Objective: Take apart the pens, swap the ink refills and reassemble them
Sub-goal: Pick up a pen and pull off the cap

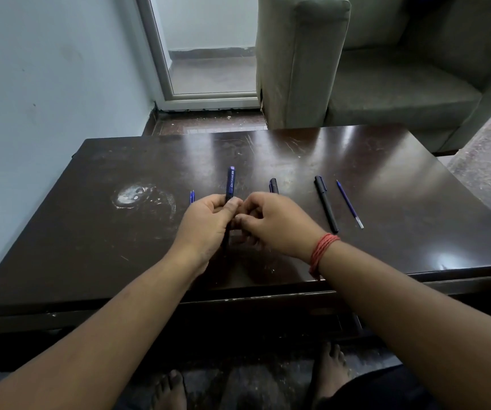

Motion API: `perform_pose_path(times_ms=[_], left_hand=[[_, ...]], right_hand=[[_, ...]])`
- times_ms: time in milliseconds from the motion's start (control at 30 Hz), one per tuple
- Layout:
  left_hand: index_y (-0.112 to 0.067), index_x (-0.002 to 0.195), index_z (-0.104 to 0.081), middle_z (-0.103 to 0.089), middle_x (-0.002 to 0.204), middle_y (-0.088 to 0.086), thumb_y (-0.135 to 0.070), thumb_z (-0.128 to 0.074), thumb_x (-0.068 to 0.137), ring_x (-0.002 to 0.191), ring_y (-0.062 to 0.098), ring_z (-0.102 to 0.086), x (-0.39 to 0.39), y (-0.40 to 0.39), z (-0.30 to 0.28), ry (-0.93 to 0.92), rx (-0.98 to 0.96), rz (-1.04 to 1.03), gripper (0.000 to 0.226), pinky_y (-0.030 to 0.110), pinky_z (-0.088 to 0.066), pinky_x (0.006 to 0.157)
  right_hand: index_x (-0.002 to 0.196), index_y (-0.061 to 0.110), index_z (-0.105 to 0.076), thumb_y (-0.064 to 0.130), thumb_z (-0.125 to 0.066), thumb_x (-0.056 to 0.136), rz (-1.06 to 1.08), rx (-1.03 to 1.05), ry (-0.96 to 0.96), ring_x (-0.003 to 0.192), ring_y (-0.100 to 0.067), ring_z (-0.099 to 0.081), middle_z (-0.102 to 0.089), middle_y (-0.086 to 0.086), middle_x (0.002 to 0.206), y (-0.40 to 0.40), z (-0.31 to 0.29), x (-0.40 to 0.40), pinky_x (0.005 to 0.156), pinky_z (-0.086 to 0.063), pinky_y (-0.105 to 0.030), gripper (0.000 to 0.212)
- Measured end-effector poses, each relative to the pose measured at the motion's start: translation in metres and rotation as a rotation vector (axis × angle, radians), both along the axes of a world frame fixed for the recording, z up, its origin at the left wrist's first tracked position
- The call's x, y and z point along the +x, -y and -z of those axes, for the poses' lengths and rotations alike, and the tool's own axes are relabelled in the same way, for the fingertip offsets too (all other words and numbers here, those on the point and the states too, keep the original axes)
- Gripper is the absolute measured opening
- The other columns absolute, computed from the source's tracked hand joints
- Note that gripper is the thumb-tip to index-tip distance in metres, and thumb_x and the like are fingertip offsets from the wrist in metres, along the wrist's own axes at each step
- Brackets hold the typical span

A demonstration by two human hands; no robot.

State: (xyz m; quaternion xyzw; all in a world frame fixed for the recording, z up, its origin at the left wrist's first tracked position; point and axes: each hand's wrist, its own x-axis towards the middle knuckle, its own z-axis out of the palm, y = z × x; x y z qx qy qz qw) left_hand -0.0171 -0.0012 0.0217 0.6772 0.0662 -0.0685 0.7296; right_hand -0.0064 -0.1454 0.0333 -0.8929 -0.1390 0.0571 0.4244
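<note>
Both hands meet over the middle of the dark table (371, 184). My left hand (208, 220) grips a blue pen barrel (231, 182) that points away from me. My right hand (274, 223) pinches the near end of that same barrel, and its fingers hide that end. A small blue part (192, 196) lies just left of my left hand. Behind my right hand a black pen piece (274, 185) peeks out. Further right a black pen (326, 204) rests on the table, with a loose blue refill (349, 204) beside it.
A grey sofa (371, 69) stands beyond the table's far edge. On the table's left part there is a white scuffed stain (137, 196). A pale wall runs along the left. My bare feet (331, 368) are under the near edge.
</note>
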Motion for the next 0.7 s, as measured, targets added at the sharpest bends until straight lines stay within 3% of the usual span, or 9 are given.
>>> perform_pose_path(times_ms=[100, 167, 267, 333, 433, 700], left_hand=[[-0.018, 0.096, -0.072, -0.075, 0.074, -0.007, -0.021, -0.060, 0.099, 0.049, 0.000, -0.059, 0.003, -0.007, 0.003, 0.286, 0.594, 0.054, 0.013, 0.015, -0.046, 0.051], [-0.023, 0.091, -0.072, -0.072, 0.071, -0.010, -0.024, -0.060, 0.098, 0.052, -0.002, -0.057, 0.000, -0.005, 0.003, 0.403, 0.768, 0.087, 0.014, 0.017, -0.043, 0.054], [-0.020, 0.093, -0.071, -0.068, 0.069, -0.006, -0.027, -0.055, 0.096, 0.063, 0.011, -0.063, -0.002, -0.003, 0.005, 0.498, 0.837, 0.139, 0.018, 0.036, -0.054, 0.062], [-0.021, 0.095, -0.070, -0.065, 0.069, -0.006, -0.028, -0.054, 0.097, 0.063, 0.014, -0.062, -0.002, -0.004, 0.007, 0.519, 0.903, 0.170, 0.018, 0.040, -0.054, 0.061], [-0.018, 0.097, -0.070, -0.062, 0.068, -0.004, -0.026, -0.054, 0.100, 0.059, 0.014, -0.058, 0.000, -0.003, 0.006, 0.503, 0.918, 0.187, 0.018, 0.036, -0.051, 0.057], [-0.023, 0.079, -0.063, -0.051, 0.057, -0.009, -0.026, -0.049, 0.103, 0.047, 0.005, -0.041, 0.004, 0.003, -0.003, 0.334, 0.765, 0.251, 0.028, 0.025, -0.036, 0.053]], right_hand=[[0.100, 0.003, -0.056, 0.027, -0.059, 0.097, 0.122, 0.258, -0.065, 0.057, -0.020, -0.065, -0.066, -0.007, 0.073, 0.009, -0.007, 0.005, 0.053, -0.058, -0.036, 0.024], [0.107, -0.004, -0.050, 0.026, -0.055, 0.099, 0.173, 0.470, -0.180, 0.061, -0.025, -0.061, -0.062, -0.013, 0.078, 0.012, -0.009, 0.007, 0.051, -0.055, -0.034, 0.031], [0.101, 0.000, -0.052, 0.020, -0.056, 0.099, 0.142, 0.560, -0.282, 0.059, -0.023, -0.059, -0.062, -0.016, 0.075, 0.010, -0.005, 0.005, 0.047, -0.052, -0.030, 0.020], [0.092, 0.005, -0.054, 0.016, -0.059, 0.097, 0.119, 0.555, -0.285, 0.055, -0.020, -0.059, -0.063, -0.014, 0.071, 0.011, -0.002, 0.006, 0.046, -0.049, -0.029, 0.014], [0.085, 0.009, -0.055, 0.011, -0.060, 0.096, 0.105, 0.535, -0.254, 0.053, -0.020, -0.056, -0.062, -0.015, 0.070, 0.014, -0.003, 0.010, 0.044, -0.046, -0.029, 0.012], [0.080, 0.009, -0.054, 0.004, -0.055, 0.097, 0.124, 0.512, -0.173, 0.051, -0.016, -0.056, -0.061, -0.013, 0.066, 0.014, -0.006, 0.011, 0.044, -0.042, -0.028, 0.017]])
